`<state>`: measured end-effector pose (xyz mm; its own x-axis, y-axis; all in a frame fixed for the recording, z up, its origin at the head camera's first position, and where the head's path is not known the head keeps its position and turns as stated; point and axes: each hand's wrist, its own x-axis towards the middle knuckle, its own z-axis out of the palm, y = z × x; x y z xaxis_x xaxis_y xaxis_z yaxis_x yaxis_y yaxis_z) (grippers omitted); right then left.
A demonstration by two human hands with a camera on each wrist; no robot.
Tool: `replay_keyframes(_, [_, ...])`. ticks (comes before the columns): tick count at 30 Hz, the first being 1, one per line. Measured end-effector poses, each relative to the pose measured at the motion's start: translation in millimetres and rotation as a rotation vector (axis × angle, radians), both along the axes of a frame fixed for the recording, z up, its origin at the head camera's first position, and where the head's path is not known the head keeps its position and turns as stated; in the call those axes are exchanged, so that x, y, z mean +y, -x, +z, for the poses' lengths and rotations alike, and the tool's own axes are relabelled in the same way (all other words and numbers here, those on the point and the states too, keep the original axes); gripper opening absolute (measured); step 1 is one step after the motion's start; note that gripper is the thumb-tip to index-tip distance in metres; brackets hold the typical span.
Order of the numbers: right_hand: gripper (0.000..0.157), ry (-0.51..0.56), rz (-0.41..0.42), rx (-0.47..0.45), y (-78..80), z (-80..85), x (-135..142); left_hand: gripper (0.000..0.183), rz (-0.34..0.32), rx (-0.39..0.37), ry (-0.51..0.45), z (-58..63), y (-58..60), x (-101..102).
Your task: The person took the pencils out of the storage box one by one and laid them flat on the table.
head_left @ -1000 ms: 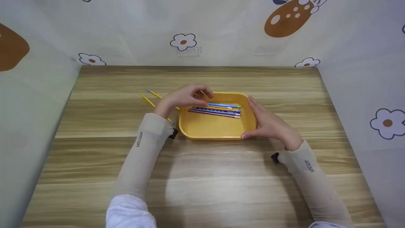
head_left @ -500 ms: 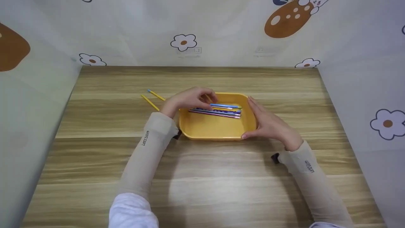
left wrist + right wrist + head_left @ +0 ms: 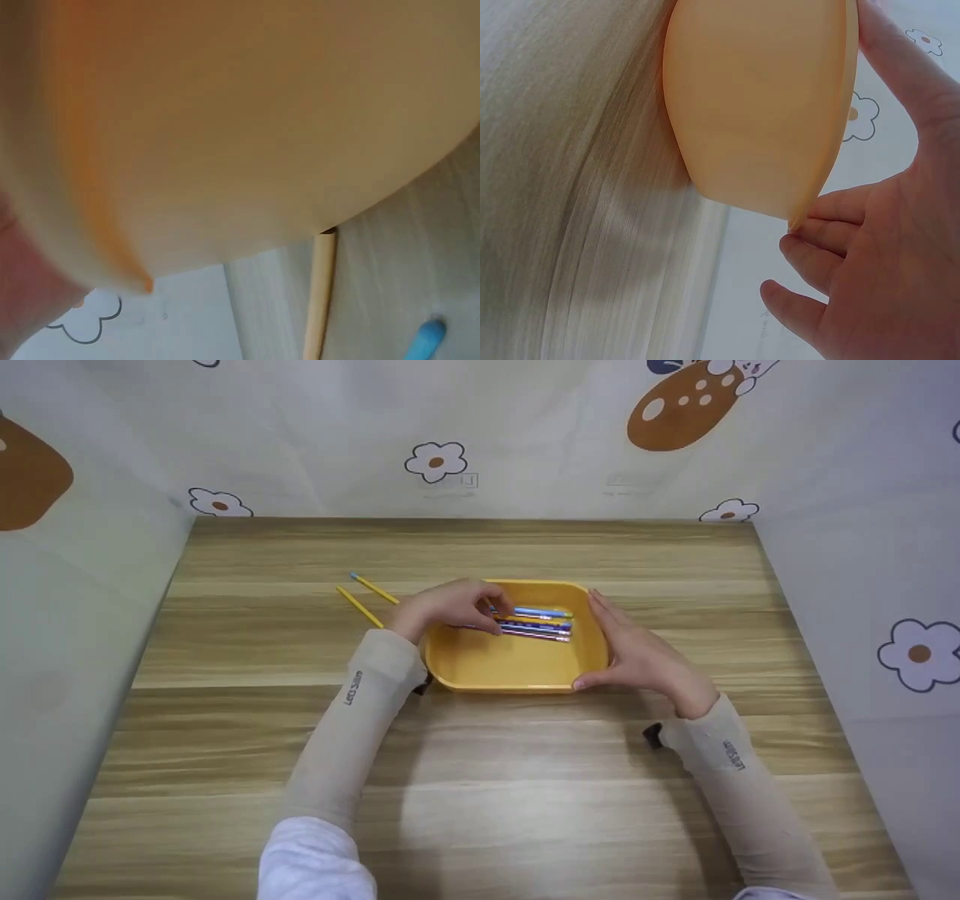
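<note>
A yellow plastic tub sits mid-table in the head view. Several blue, purple and dark pencils lie side by side in it. Over their left ends is my left hand, reaching in across the tub's left rim. Its thumb and index finger are bent with a gap between them; the other fingers are hidden. My right hand holds the tub's right end, thumb at the near corner and fingers at the far one. Two yellow pencils lie outside, left of the tub, partly covered by the left hand and wrist.
A wood-grain table surrounds the tub. Pale fabric printed with flowers hangs behind it and along both sides. The left wrist view is mostly the tub's outer wall, with a pencil beside it.
My left hand has moved right and toward the near side, covering more of the pencils' left ends. The right hand and the tub have stayed in place.
</note>
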<state>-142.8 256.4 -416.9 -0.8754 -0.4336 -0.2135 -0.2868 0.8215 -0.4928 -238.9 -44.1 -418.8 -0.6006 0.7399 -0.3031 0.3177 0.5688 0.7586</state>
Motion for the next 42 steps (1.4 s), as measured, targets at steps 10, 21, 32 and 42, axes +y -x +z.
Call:
replay_keyframes(10, [0.135, -0.007, -0.003, -0.002, -0.3, -1.2, -1, 0.030, -0.012, 0.107, 0.149, -10.3, -4.5, 6])
replay_keyframes(21, [0.135, -0.003, -0.009, -0.005, -1.0, -1.2, -1, 0.021, -0.068, 0.258, 0.219, -17.6, -7.3, 7])
replay_keyframes(32, [0.135, 0.001, -0.004, 0.002, -0.5, -1.6, 0, 0.011, -0.108, 0.523, 0.377, -21.7, -14.0, 15])
replay_keyframes(42, [0.135, 0.004, -0.022, -0.024, 0.6, -1.2, 0, 0.009, -0.108, 0.464, 0.282, -21.7, -12.4, 10])
